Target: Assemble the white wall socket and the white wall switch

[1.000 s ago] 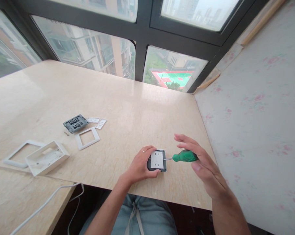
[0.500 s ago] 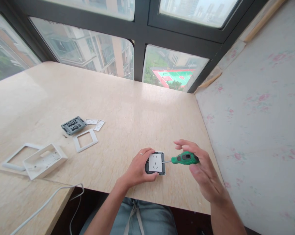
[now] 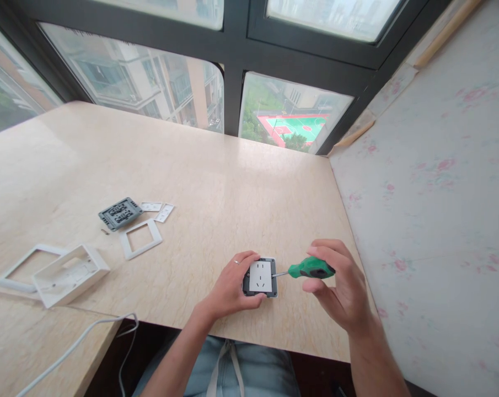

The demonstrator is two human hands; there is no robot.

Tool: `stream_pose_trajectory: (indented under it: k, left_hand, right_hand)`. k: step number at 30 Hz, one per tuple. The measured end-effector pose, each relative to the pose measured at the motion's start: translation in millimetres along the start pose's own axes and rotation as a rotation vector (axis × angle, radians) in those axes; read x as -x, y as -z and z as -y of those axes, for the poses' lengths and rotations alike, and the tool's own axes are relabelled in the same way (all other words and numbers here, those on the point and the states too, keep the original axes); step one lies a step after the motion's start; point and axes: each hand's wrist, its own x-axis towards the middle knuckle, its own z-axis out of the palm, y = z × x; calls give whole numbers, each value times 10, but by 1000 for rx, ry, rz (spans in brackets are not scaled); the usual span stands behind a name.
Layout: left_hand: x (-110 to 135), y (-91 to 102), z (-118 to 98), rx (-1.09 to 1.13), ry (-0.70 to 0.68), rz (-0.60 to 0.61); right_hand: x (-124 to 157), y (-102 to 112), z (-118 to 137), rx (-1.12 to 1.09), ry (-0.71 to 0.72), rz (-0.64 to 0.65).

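A wall socket (image 3: pixel 260 277) with a white slotted face and a dark grey mounting frame lies near the counter's front edge. My left hand (image 3: pixel 232 284) grips it from the left, fingers over the top edge and thumb at the bottom. Pointing left, a green-and-black screwdriver (image 3: pixel 311 268) has its tip at the right edge of the white face; the exact contact is too small to make out. My right hand (image 3: pixel 343 281) holds the screwdriver's handle end between thumb and fingers.
Left on the counter (image 3: pixel 216 193) are a grey socket back (image 3: pixel 121 213), two small white inserts (image 3: pixel 165 213), a white frame (image 3: pixel 127 245), a larger frame (image 3: pixel 15 282) and a white mounting box (image 3: pixel 71 275). A white cable (image 3: pixel 79 339) crosses the front-left corner. A papered wall (image 3: pixel 431 220) bounds the right.
My right fingers have shifted around the screwdriver handle, which has turned so that its black grip shows differently. The tip stays at the socket. The whole view has shifted slightly.
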Motion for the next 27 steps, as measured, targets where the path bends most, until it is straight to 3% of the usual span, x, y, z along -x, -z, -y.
stream_pose_trajectory:
  k: [5, 8, 14, 19, 27]
  left_hand:
    - [4, -2, 2, 7, -11, 0]
    - [19, -5, 26, 6, -16, 6]
    - [63, -2, 105, 69, -37, -13]
    - [69, 12, 99, 100, 38, -14]
    - [76, 11, 65, 47, 68, -12]
  right_hand:
    - [5, 80, 105, -161, -168, 179]
    - [21, 114, 139, -257, -207, 217]
    - [-3, 127, 153, -288, -144, 213]
    - [5, 136, 162, -281, -126, 209]
    - [12, 109, 188, -107, -18, 127]
